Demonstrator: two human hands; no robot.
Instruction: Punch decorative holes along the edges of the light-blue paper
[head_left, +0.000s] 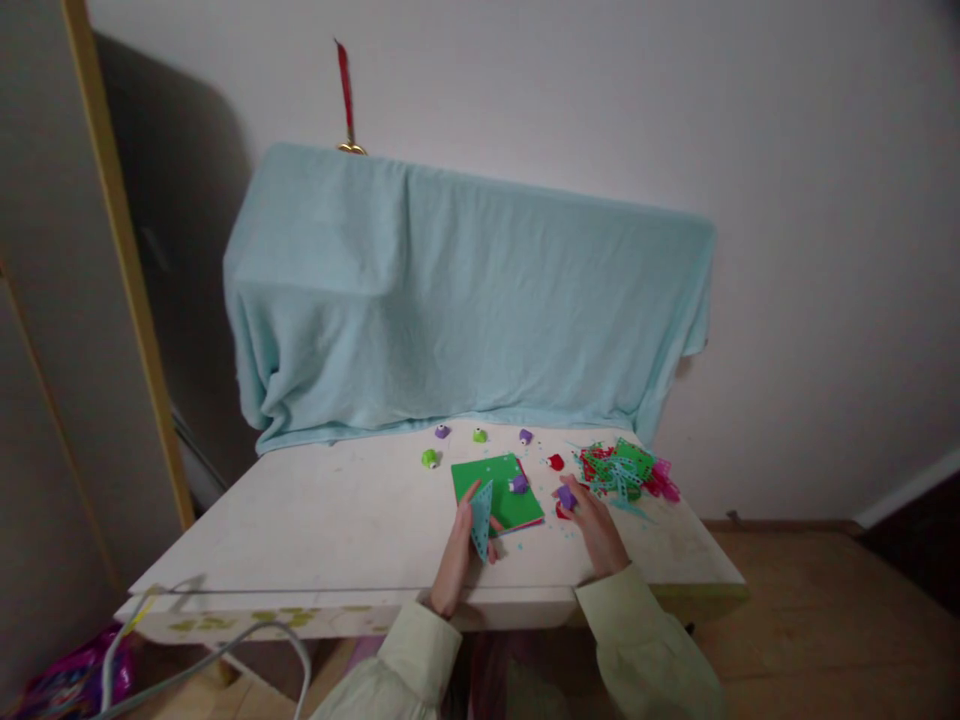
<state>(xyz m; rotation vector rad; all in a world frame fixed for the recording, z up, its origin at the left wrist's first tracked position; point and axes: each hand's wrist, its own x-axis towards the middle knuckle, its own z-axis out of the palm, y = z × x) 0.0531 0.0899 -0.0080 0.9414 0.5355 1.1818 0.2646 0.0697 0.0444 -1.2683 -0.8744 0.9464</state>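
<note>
My left hand [459,548] is closed on a folded light-blue paper piece [481,518] with punched holes, held just in front of a green paper stack [495,488] on the white table [330,520]. My right hand [592,525] is closed on a small purple paper punch [566,496], right of the stack. Another purple punch [519,484] sits on the green sheets. A red punch [556,461] lies just beyond my right hand.
More small punches lie further back: green [429,458], purple [442,431], green [479,435], purple [525,436]. A pile of punched paper scraps [624,468] is at the right. A light-blue cloth [465,290] covers something behind. Cables [187,660] hang at the front left.
</note>
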